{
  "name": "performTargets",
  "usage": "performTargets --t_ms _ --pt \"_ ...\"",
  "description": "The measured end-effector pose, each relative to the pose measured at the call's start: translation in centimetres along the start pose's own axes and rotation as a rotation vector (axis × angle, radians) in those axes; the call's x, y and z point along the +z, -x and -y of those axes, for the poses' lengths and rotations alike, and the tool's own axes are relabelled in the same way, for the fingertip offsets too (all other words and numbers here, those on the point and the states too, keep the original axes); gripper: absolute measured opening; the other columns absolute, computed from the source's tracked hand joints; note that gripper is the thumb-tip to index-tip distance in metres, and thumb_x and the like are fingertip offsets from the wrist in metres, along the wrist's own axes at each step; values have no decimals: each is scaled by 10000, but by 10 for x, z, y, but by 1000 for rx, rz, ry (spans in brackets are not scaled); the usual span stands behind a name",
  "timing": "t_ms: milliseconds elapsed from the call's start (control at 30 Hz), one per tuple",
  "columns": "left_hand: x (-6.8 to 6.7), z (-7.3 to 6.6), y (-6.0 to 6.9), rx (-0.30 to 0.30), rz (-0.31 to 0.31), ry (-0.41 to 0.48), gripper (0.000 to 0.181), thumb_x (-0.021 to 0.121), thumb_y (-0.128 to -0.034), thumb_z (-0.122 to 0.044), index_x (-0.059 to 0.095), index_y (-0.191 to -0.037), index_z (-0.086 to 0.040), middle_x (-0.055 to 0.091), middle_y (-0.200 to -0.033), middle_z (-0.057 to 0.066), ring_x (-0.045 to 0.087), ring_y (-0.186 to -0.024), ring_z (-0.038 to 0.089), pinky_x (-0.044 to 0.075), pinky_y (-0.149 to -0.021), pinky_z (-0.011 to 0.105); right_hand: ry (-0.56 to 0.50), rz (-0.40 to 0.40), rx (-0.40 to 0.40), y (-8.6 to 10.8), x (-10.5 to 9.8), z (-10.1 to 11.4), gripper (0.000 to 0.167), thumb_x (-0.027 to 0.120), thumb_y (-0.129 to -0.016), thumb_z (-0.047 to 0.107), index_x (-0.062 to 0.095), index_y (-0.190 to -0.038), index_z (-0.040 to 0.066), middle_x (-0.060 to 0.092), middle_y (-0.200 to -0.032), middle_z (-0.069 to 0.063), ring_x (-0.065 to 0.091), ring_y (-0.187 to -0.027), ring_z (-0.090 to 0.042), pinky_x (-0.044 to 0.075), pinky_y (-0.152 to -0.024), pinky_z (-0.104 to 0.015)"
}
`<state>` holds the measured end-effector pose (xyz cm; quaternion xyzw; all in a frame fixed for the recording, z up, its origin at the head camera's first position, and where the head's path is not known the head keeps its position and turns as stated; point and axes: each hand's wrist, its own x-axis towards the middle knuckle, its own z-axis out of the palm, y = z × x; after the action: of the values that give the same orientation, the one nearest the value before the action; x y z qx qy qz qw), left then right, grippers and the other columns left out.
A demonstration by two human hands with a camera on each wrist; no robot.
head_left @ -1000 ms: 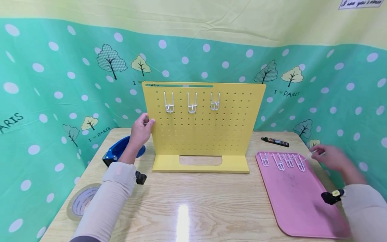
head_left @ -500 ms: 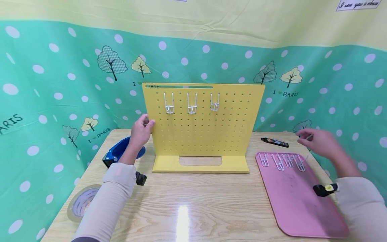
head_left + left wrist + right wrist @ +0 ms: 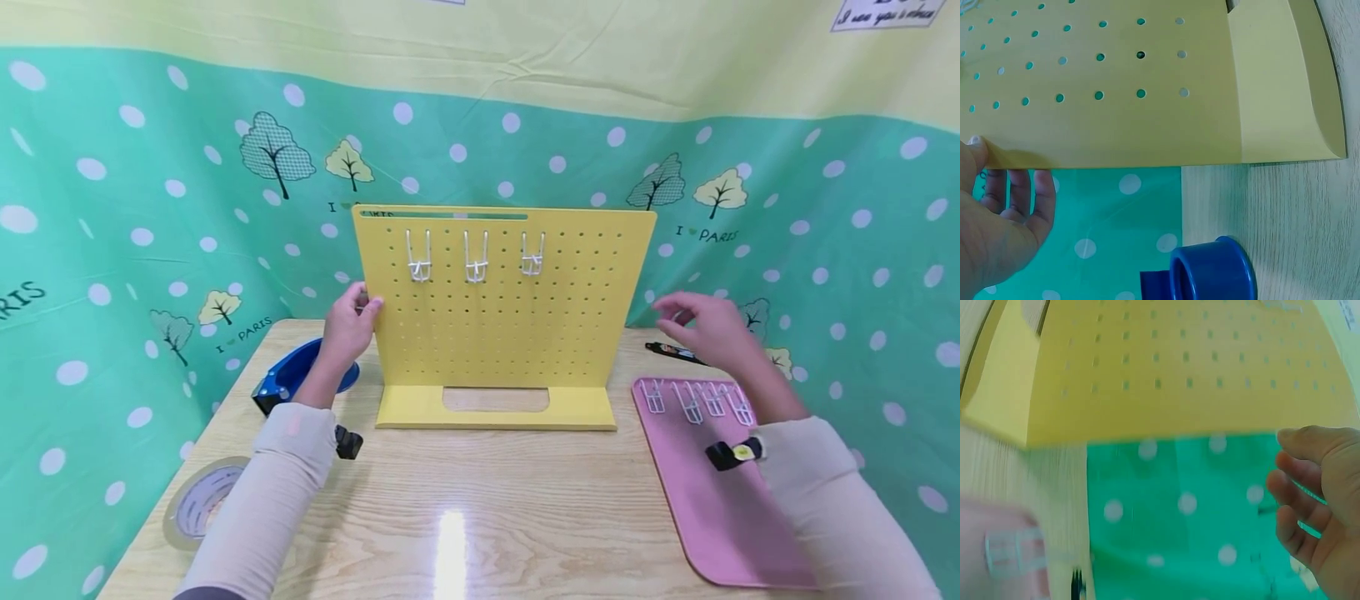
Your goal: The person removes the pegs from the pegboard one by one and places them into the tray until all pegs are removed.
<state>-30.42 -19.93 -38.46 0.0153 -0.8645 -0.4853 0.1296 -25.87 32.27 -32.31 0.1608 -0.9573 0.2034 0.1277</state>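
Observation:
A yellow pegboard [image 3: 510, 333] stands upright on its base at the middle of the table. Three white wire hooks [image 3: 476, 258] hang in a row along its upper part. My left hand [image 3: 350, 327] grips the board's left edge, thumb on the front and fingers behind, as the left wrist view also shows. To the right of the board my right hand [image 3: 708, 329] is in the air, apart from its edge. In the right wrist view its fingers [image 3: 1297, 500] are loosely bent, and I see nothing between them. Several more wire hooks [image 3: 692, 404] lie at the far end of the pink tray [image 3: 720, 517].
A black marker-like pen [image 3: 673, 352] lies behind the tray. On the left are a blue tape dispenser [image 3: 288, 375] and a roll of clear tape [image 3: 197, 504], partly covered by my left sleeve. A patterned curtain [image 3: 465, 133] hangs behind the table.
My right hand has moved left from the tray's far right corner, rising past the pen toward the board's right edge. The left hand keeps its grip on the board.

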Motion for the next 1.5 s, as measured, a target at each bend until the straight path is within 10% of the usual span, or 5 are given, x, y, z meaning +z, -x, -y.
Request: performTargets --t_ms 767,1500 --pt "-3 3 -1 5 -1 2 281 499 -1083 -294 566 -1289 -115 601 -1116 158 615 -982 316 558 -780 371 -102 -315 -222 -81 57 119 249 756 -916 117 718 -1153 48 728 -1012 -136 712 -821 -263 611 -704 -378" --pt "-2 1 0 25 4 -2 295 506 -1081 -286 565 -1310 -109 616 -1137 172 629 -976 322 569 -774 374 -50 -522 -187 -100 78 144 61 709 -954 149 749 -981 112 725 -958 -99 676 -825 -251 580 -684 -387"
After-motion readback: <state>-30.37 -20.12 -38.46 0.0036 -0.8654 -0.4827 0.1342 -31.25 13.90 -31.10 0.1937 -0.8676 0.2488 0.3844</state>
